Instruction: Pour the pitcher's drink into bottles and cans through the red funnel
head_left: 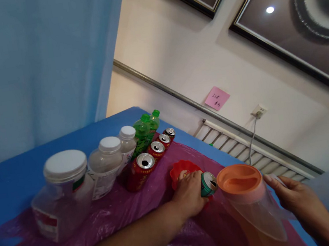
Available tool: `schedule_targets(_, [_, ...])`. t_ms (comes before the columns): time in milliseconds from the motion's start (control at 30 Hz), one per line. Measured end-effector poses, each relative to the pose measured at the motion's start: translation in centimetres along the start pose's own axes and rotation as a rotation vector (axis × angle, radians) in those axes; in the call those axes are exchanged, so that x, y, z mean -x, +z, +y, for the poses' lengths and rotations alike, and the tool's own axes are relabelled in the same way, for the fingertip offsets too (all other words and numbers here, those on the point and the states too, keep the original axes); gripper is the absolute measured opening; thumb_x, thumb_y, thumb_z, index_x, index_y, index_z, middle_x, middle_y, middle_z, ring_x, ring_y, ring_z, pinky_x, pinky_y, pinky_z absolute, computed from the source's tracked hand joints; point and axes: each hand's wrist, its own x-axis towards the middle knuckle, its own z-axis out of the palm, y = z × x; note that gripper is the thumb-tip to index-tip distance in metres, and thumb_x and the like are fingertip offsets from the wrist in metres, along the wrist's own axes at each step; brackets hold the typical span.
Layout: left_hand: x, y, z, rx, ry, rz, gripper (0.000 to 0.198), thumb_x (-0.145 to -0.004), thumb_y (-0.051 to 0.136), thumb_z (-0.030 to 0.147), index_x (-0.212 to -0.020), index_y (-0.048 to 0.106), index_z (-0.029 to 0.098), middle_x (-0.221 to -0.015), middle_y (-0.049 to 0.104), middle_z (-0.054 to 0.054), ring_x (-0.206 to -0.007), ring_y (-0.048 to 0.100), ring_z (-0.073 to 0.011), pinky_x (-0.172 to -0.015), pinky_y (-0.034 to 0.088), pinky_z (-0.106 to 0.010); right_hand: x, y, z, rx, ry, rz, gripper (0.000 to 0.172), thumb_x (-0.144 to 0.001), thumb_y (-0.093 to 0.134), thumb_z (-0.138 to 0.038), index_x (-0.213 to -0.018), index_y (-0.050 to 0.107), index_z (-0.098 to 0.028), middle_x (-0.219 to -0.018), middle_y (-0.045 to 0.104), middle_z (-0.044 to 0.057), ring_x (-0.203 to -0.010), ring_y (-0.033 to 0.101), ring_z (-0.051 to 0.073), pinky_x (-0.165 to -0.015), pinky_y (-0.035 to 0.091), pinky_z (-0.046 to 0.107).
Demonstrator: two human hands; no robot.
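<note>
One green can jutting from left grip, pitcher in right grip

This is an indoor room with a household look; whether it is a home or a small eatery cannot be told. Beyond the grip of the left hand on a green can rises a pale wall with a metal pipe along it. Past the right hand, gripping a jug, is a white radiator, with a plugged-in power socket above. Higher over both grips hang framed pictures. A blue curtain fills the far left. Beneath the grips, a blue table covered with purple plastic film bears red cans and white-capped containers.
</note>
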Motion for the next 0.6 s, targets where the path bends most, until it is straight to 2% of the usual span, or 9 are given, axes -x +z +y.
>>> schedule_targets(133, [0.00,0.01,0.01,-0.004,0.002,-0.004,0.052,-0.071,0.082,0.030,-0.116,0.057,0.023,-0.119,0.070,-0.008,-0.118,0.061,-0.0309,-0.113,0.031,-0.048,-0.05,0.03,0.25,0.000,-0.004,-0.011,0.051,-0.072,0.068,-0.069,-0.055,0.055,-0.022,-0.048,0.049,-0.003,-0.051,0.050,0.016,-0.047,0.037,0.025])
schedule_targets(300, [-0.02,0.11,-0.06,-0.006,-0.001,-0.004,0.052,-0.072,0.082,0.032,-0.116,0.057,0.021,-0.118,0.070,-0.009,-0.117,0.062,-0.0314,-0.113,0.031,-0.048,-0.04,0.07,0.55,0.007,-0.016,0.017,0.053,-0.072,0.068,-0.069,-0.051,0.050,-0.023,-0.045,0.045,-0.003,-0.050,0.048,0.015,-0.047,0.038,0.024])
schedule_targets(600, [-0.03,0.07,-0.08,-0.007,-0.001,-0.009,0.053,-0.070,0.084,0.031,-0.115,0.058,0.022,-0.119,0.069,-0.009,-0.118,0.062,-0.0310,-0.113,0.032,-0.047,0.21,0.03,0.16,0.019,-0.008,0.008,0.053,-0.073,0.066,-0.070,-0.051,0.052,-0.023,-0.046,0.048,-0.002,-0.047,0.045,0.014,-0.043,0.033,0.025])
